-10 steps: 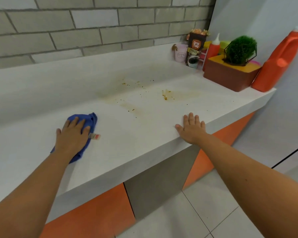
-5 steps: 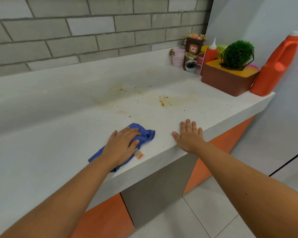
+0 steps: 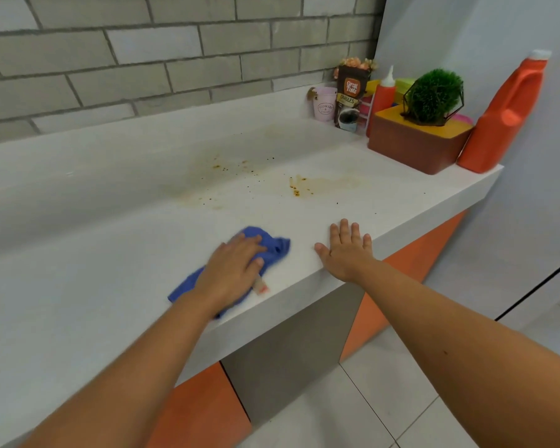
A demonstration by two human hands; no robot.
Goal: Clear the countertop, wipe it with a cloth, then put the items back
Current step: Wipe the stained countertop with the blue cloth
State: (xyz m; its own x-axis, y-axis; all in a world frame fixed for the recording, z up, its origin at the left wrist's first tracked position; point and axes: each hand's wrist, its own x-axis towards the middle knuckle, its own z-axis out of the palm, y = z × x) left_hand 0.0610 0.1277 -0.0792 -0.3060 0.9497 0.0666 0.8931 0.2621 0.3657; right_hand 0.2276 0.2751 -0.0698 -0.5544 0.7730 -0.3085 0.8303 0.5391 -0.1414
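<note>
Since a second ago your left hand [image 3: 232, 273] has swept the blue cloth [image 3: 277, 248] rightward along the front edge of the countertop [image 3: 110, 286]. The hand presses palm-down with its fingers laid flat. The cloth lies under the palm and pokes out past the fingertips and behind the wrist. Just beside it but not touching, your right hand [image 3: 346, 253] rests flat with fingers spread. Brown stains [image 3: 296, 187] lie further back.

I count one blue cloth [image 3: 274, 245] on one countertop [image 3: 78, 286], and two hands of mine: one left hand [image 3: 232, 273], one right hand [image 3: 346, 253]. At the far end I see one orange jug [image 3: 505, 118], one red squeeze bottle [image 3: 383, 95], one pink cup [image 3: 324, 103], one coffee pouch [image 3: 349, 95], one brown box [image 3: 414, 150] and one green plant [image 3: 435, 92].
</note>
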